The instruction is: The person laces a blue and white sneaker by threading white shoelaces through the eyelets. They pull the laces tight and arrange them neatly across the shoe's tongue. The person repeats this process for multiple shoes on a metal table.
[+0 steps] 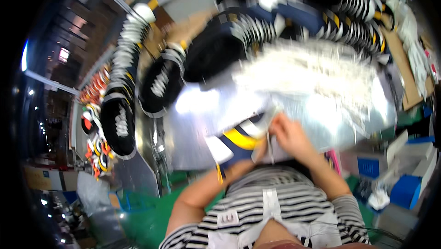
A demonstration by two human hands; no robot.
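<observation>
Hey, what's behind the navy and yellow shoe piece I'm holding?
Beyond the shoe piece, the shiny metal table shows, with a heap of white strands and stacked dark shoe parts farther back. The piece hides most of your left hand and whatever lies directly beneath.

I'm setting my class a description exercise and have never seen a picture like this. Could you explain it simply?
There is no robot here, just a person using two bare hands. A wide fisheye camera on the person's head looks down, so straight edges bend and the striped shirt shows at the bottom. Picture left is the person's left.

On the shiny table lies a heap of white strands, possibly laces, with stacks of dark shoe parts toward the far side.

In front of the body is a navy, yellow and white shoe piece. The left hand, mostly hidden, supports it; the right hand is at its edge. Blur hides the exact grip.
</observation>
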